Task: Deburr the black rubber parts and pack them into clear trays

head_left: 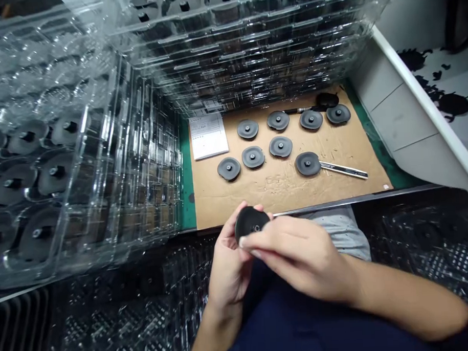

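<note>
My left hand [231, 262] holds a round black plastic disc [249, 221] with a small raised hub, its fingers wrapped behind the edge. My right hand [301, 250] is closed in a pinch at the disc's near edge, thumb and forefinger pressed together there. Whether anything small sits between those fingertips is hidden. Beyond my hands, several similar dark grey discs [253, 157] lie hub up in loose rows on a brown cardboard sheet [273, 187]. One disc [308, 163] touches the end of a slim white-and-black tool [345, 170].
Tall stacks of clear plastic trays [137, 163] stand left and at the back, discs inside. A printed paper pad [208, 136] lies on the cardboard. A black pen-like object [299, 110] is behind the discs. A white bin wall [427, 97] bounds the right, with black scraps [454, 104] beyond.
</note>
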The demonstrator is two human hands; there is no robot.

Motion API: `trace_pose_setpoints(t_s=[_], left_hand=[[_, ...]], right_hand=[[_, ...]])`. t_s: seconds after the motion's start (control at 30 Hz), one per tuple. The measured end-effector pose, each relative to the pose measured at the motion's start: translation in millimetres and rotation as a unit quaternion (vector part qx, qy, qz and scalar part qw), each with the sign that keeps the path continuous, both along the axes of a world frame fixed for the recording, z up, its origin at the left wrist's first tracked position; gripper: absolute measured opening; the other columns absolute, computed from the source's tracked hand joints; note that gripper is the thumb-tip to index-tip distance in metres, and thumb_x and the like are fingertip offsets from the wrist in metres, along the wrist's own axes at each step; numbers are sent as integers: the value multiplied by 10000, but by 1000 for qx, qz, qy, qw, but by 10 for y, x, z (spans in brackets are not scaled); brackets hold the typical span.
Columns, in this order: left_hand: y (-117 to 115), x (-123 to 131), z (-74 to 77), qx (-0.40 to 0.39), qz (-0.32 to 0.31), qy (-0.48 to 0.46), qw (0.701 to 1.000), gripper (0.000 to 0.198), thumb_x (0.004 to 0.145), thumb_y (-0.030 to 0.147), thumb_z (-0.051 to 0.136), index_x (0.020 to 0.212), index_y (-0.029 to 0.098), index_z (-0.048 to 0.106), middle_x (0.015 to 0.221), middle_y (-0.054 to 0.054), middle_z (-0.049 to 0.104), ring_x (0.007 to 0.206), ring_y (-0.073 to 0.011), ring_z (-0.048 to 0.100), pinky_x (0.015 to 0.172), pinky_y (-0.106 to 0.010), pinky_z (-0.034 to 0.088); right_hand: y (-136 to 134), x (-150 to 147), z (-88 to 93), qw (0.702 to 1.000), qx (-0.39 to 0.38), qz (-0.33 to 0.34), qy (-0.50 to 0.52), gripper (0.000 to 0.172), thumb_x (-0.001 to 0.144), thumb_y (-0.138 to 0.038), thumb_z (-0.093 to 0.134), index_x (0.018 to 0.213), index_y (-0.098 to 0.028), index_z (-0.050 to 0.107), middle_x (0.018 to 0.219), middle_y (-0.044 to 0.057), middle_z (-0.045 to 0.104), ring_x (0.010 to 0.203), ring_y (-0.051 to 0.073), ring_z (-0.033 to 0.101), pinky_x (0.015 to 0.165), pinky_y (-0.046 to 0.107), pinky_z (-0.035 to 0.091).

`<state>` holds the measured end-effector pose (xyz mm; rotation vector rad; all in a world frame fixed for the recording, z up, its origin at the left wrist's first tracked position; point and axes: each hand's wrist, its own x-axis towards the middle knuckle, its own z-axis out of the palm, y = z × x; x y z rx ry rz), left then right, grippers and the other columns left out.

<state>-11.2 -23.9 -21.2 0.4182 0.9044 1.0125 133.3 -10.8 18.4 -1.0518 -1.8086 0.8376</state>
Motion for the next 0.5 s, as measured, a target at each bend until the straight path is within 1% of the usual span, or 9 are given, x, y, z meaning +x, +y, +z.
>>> trace_pose_setpoints(t_s=[0.07, 0.1, 0.13, 0.23, 0.3, 0.37, 0.4, 0.47, 0.5], left_hand=[[-18, 18, 7, -6, 0, -1, 1000, 642, 557, 275, 846, 1155, 282, 614, 1151, -34, 665, 1008, -228, 649, 887, -297, 533], [-24, 39, 8, -6, -1, 0, 1000, 640, 562, 263, 845, 1158, 280, 612, 1136, -34, 672, 1016, -230, 646, 896, -304, 530], [-29, 64, 11, -6, -5, 3, 1000, 620, 583, 253, 835, 1161, 273, 611, 1113, -34, 681, 1031, -229, 640, 915, -311, 520], [-33, 113, 40, -7, -24, 4, 1000, 558, 644, 248, 799, 1169, 253, 610, 1062, -37, 696, 1051, -216, 632, 952, -308, 496], [-34, 101, 67, -12, -35, -6, 999, 573, 615, 277, 815, 1154, 261, 620, 1086, -35, 692, 1031, -207, 643, 926, -279, 510], [-41, 78, 82, -16, -43, -20, 999, 638, 538, 330, 846, 1136, 268, 630, 1122, -39, 683, 1000, -216, 658, 880, -265, 533], [-46, 77, 85, -16, -46, -23, 999, 672, 500, 352, 858, 1128, 266, 635, 1129, -43, 682, 989, -222, 662, 863, -264, 542], [-61, 107, 85, -18, -46, -13, 999, 711, 468, 387, 865, 1130, 267, 635, 1132, -43, 681, 989, -232, 660, 858, -276, 547], [-70, 135, 86, -19, -48, 0, 999, 713, 471, 400, 862, 1133, 265, 635, 1123, -44, 682, 998, -242, 655, 868, -295, 546]], right_hand=[[-17, 42, 27, 997, -66, 41, -20, 137, 878, -137, 541, 936, -167, 661, 851, 5, 697, 765, 93, 617, 738, 197, 493], [-6, 55, 40, 996, -79, 33, -30, 133, 879, -144, 541, 916, -175, 665, 845, -1, 692, 758, 90, 613, 722, 193, 491], [11, 62, 49, 997, -70, 11, -37, 139, 885, -151, 532, 917, -175, 666, 852, 3, 690, 768, 95, 612, 732, 202, 492], [22, 77, 42, 998, 27, -51, -24, 189, 903, -156, 486, 995, -146, 651, 873, 44, 687, 823, 127, 616, 799, 263, 499], [-44, 136, 14, 999, 49, -10, -9, 200, 903, -149, 482, 1028, -141, 638, 876, 51, 690, 823, 126, 622, 796, 264, 508], [-142, 244, -10, 999, 9, 40, -16, 182, 897, -152, 505, 1022, -155, 637, 888, 38, 694, 807, 108, 628, 771, 231, 512], [-183, 302, -14, 999, -23, 36, -30, 175, 895, -154, 515, 1018, -165, 639, 897, 31, 694, 803, 101, 629, 760, 216, 510], [-220, 384, 0, 995, -64, -26, -69, 173, 892, -153, 524, 1017, -182, 640, 902, 23, 691, 807, 104, 628, 761, 221, 503], [-208, 397, 14, 993, -58, -63, -87, 177, 893, -153, 521, 1020, -187, 640, 907, 26, 689, 816, 114, 626, 771, 239, 499]])
